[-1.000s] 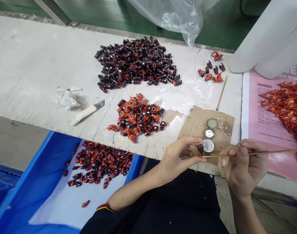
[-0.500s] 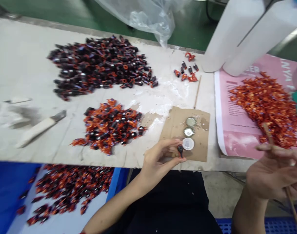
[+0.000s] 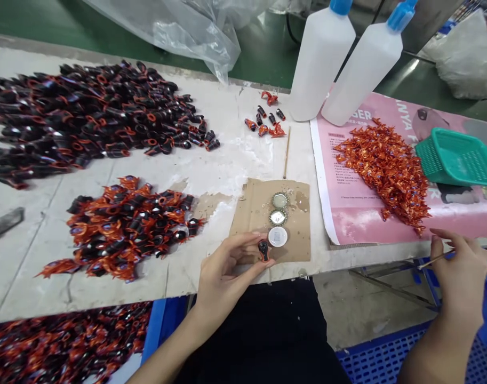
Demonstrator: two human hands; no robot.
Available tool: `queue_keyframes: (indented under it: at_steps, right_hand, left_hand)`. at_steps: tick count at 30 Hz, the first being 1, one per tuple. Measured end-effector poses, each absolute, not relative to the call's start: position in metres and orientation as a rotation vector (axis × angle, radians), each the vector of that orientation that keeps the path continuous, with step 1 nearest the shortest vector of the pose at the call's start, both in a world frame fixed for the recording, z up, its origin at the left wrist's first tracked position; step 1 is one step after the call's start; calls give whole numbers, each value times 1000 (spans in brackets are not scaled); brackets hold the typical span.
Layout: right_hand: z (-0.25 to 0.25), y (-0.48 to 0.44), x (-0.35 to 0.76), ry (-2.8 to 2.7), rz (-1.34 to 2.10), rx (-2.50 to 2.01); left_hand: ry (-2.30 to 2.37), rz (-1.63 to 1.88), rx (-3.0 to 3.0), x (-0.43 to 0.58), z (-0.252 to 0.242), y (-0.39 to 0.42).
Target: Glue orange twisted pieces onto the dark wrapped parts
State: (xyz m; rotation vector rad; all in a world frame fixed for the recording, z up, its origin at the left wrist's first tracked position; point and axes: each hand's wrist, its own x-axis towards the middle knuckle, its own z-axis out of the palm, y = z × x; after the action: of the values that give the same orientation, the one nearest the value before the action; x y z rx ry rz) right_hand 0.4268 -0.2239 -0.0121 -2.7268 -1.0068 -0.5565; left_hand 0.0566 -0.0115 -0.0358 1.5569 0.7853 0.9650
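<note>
A square of brown cardboard lies on a white, powder-marked work table, close to the table's near edge. The person's left hand sits at the cardboard's near edge, its thumb and forefinger pinching a small black piece while the other fingers curve in beside it. The piece sits just over the cardboard's near corner, close to a round white disc.

That disc is the nearest of three round discs in a row on the cardboard; the other two, a pale green one and a silvery one, have ridged rims. The right hand is well to the right of the cardboard, beyond the table's edge, with its thumb and fingertips pinching a thin wooden stick.

Left of the cardboard lies a heap of black-and-orange pieces, with a larger, mostly black heap beyond it. A few loose pieces and a second thin stick lie beyond the cardboard, near two white plastic bottles with blue caps. To the right, a pink printed sheet holds an orange heap and a green plastic basket.
</note>
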Motion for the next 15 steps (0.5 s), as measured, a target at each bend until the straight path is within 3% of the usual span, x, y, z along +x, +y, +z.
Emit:
queue_keyframes:
  at_steps: [10, 15]
  right_hand:
    - [-23, -217, 399, -825, -539, -2683]
    - [-9, -202, 334, -820, -435, -2503]
  left_hand:
    - [800, 966, 1619, 58, -31, -13]
    - [748, 997, 1743, 63, -30, -15]
